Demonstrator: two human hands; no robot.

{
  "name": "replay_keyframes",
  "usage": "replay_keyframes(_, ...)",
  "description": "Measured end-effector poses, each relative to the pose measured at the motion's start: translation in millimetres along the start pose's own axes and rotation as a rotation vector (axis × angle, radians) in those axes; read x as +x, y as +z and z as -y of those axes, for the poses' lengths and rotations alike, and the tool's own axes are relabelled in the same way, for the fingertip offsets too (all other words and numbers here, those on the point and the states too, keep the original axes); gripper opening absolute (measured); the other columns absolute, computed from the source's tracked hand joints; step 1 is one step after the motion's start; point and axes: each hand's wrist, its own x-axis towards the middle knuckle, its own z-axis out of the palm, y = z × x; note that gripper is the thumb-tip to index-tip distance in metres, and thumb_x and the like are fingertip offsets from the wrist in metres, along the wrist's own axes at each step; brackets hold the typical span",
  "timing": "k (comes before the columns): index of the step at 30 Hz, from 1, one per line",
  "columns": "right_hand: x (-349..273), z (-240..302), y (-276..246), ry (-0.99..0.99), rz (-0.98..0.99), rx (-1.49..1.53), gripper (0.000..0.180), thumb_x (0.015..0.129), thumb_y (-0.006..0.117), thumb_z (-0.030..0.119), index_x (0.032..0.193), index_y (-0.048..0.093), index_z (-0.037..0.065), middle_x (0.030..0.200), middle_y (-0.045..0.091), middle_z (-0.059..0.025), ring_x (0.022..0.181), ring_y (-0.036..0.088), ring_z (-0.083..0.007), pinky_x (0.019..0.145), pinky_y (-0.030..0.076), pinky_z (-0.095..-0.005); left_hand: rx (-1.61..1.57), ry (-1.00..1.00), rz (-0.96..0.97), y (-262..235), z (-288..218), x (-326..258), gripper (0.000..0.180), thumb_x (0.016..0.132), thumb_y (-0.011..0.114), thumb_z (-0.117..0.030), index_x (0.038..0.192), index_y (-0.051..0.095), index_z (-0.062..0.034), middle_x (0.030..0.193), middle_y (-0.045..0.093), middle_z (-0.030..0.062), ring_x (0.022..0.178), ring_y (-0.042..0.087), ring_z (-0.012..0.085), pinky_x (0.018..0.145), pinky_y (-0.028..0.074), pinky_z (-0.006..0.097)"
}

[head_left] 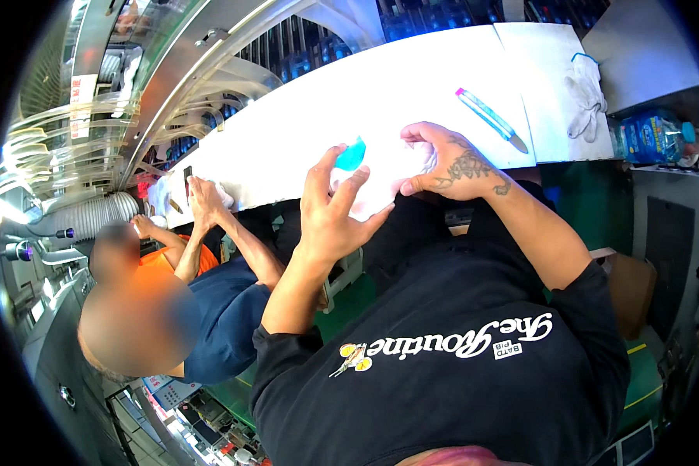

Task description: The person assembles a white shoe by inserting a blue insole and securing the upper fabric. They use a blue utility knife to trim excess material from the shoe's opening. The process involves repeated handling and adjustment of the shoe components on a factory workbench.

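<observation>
My left hand [332, 203] is raised at the table's front edge, with its fingers bent around a small teal piece [352, 154]. Pale, crumpled white cloth [371, 198] hangs between my two hands, its outline washed out by the glare. My right hand [445, 161] curls around the cloth's other side, thumb toward my left hand and the remaining fingers bent over pale folds. Beyond that hand lies a blue pen-like tool [489, 118] with a pink end and a dark, pointed tip.
A white glove [585, 97] lies at the right end of the white tabletop [287, 147]. Past it is a blue-labelled plastic bottle [656, 138]. On my left, a co-worker in a dark blue shirt [224, 311] handles a dark flat item. Clear tubes [78, 151] run behind them.
</observation>
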Motion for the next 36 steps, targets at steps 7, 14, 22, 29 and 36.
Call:
replay_keyframes(7, 3.5, -18.7, 14.2, -0.039, -0.011, 0.076, 0.093, 0.082, 0.093, 0.059, 0.148, 0.055, 0.006, 0.142, 0.057, -0.0197, 0.134, 0.059, -0.0353, 0.115, 0.049, -0.047, -0.02, 0.02, -0.012, 2.1, -8.4, 0.4, 0.066, 0.061, 0.102, -0.02, 0.12, 0.076, -0.0076, 0.148, 0.058, 0.026, 0.129, 0.063, 0.0443, 0.098, 0.058, 0.049)
replay_keyframes(14, 0.7, -8.2, 3.7, -0.031, 0.043, 0.079, 0.086, 0.087, 0.093, 0.047, 0.148, 0.053, 0.002, 0.142, 0.055, -0.0186, 0.133, 0.059, -0.0327, 0.115, 0.048, -0.0445, 0.007, 0.067, -0.003, -2.2, -14.0, 11.2, 0.065, 0.058, 0.101, -0.017, 0.118, 0.076, -0.0076, 0.145, 0.058, 0.0246, 0.125, 0.065, 0.0432, 0.096, 0.059, 0.049)
replay_keyframes(22, -19.0, -12.9, 45.8, -0.248, -0.271, 0.009, 0.088, 0.096, 0.081, 0.053, 0.156, 0.043, 0.001, 0.147, 0.05, -0.0262, 0.137, 0.053, -0.0408, 0.117, 0.044, -0.0518, 0.029, 0.059, 0.004, -3.8, -16.4, 18.7, 0.061, 0.06, 0.098, -0.018, 0.116, 0.076, -0.0081, 0.143, 0.059, 0.0223, 0.121, 0.065, 0.0423, 0.095, 0.059, 0.049)
replay_keyframes(29, -24.0, -6.5, 45.4, -0.157, -0.302, 0.06, 0.098, 0.088, 0.087, 0.059, 0.152, 0.04, 0.001, 0.141, 0.049, -0.0253, 0.134, 0.053, -0.0405, 0.114, 0.046, -0.0507, 0.021, 0.14, -0.004, 1.0, -22.4, 22.0, 0.062, 0.059, 0.096, -0.014, 0.117, 0.076, -0.0065, 0.144, 0.059, 0.0217, 0.119, 0.065, 0.0421, 0.096, 0.058, 0.049)
replay_keyframes(36, -33.8, 4.9, 32.7, -0.096, -0.292, 0.083, 0.104, 0.082, 0.092, 0.06, 0.148, 0.037, 0.0, 0.144, 0.051, -0.026, 0.133, 0.059, -0.0393, 0.112, 0.05, -0.0513, 0.042, 0.232, 0.077, -3.6, -46.8, 36.4, 0.071, 0.057, 0.095, -0.011, 0.123, 0.073, -0.0072, 0.148, 0.057, 0.0217, 0.121, 0.063, 0.0434, 0.096, 0.059, 0.05)
